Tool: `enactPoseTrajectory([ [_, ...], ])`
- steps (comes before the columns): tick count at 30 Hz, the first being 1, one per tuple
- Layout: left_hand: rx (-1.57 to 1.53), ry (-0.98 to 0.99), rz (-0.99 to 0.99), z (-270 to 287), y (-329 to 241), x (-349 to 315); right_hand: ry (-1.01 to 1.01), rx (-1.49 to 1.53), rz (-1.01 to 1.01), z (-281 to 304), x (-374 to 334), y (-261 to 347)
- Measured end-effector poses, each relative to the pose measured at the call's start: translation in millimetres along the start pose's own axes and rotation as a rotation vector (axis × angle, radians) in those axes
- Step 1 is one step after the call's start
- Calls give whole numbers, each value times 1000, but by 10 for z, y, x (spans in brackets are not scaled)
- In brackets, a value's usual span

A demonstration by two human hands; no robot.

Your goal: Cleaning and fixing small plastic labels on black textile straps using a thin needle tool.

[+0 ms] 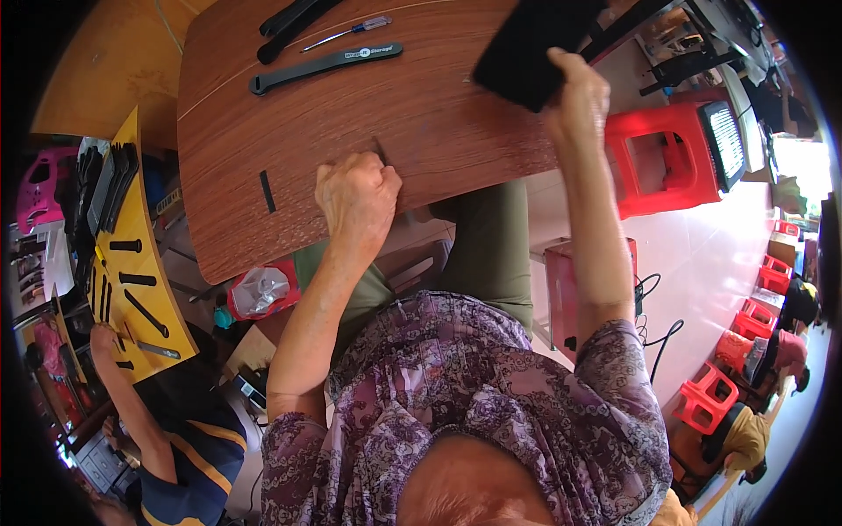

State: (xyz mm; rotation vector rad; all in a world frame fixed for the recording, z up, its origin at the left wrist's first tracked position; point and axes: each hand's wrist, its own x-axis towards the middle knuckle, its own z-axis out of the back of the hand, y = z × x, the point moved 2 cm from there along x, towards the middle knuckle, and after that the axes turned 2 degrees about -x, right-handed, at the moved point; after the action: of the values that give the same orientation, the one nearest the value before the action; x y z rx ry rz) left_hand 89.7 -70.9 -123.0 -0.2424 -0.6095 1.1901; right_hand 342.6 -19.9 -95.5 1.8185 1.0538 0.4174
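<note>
My left hand (358,195) rests closed on the brown wooden table (438,131). A thin dark sliver (379,149) shows at its knuckles; what the fingers hold is hidden. At the table's right edge, my right hand (581,96) grips a black flat rectangular piece (535,44), thumb on top. Left of my left hand lies a short black strip (267,191). Toward the far side are a dark grey strap (326,68) with white print and a slot at one end, a screwdriver (346,33) with a clear blue handle, and more black straps (289,26).
To the left, a co-worker's hand (105,340) is at a yellow table (145,302) bearing several black straps. A red stool (662,162) stands right of my table. Below the table's front left corner sits a red container with a plastic bag (261,291). Black cables (653,329) hang at right.
</note>
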Motion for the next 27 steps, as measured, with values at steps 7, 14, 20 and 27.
enactPoseTrajectory([
  [7, -895, 245, 639, 88, -100, 56, 125, -288, 131, 245, -115, -191],
  [14, -1054, 352, 800, 35, -93, 192, 169, -239, -22, 231, -254, -278],
  [20, -1038, 417, 859, 9, -82, 287, 242, -301, -13, 307, -209, -306],
  [27, -973, 447, 972, 53, -96, 293, 283, -341, -35, 245, -277, -257],
])
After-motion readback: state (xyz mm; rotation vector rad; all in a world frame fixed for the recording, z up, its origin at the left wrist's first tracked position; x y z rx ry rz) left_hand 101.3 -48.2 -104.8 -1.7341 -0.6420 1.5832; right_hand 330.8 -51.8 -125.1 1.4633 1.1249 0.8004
